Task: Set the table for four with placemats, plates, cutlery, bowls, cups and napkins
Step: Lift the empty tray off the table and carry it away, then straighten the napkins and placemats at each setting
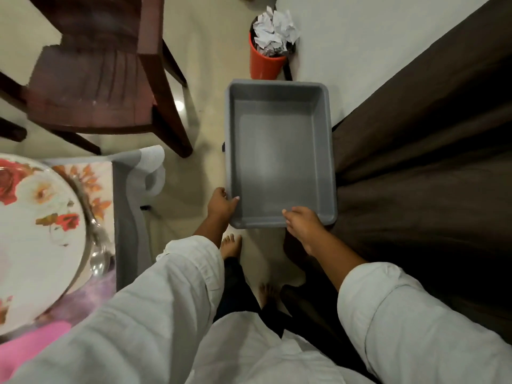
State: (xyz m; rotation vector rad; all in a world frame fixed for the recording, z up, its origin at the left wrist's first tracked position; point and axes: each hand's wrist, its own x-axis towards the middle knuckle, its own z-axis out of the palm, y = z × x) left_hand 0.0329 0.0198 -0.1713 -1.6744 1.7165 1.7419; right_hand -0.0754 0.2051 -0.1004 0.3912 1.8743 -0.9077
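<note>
The grey tub (pixel 279 162) fills the middle of the frame, its long axis running from the lower centre up towards the top, and both hands hold its near short end. The left hand (pixel 221 203) grips the near left corner, fingers curled round the outside and thumb hooked over the rim. The right hand (pixel 304 223) clasps the near rim towards the right corner, with the fingers under the edge hidden. Neither hand is nearer: they sit side by side on the same end, so the far end reaches away from the person towards the orange bin (pixel 264 63) stuffed with crumpled paper (pixel 274 26) at upper centre. The tub holds nothing; the table things lie well to its left, where a flowered plate (pixel 36 217) rests on a placemat (pixel 97 173) at the lower left edge, cut off by the frame. Something shiny beside the plate is too blurred to name. I cannot tell whether the tub rests on the floor or hangs above it. A dark curtain (pixel 415 162) runs down the right, touching or just beside the tub's right wall, and a wooden chair (pixel 91 87) stands at upper left
</note>
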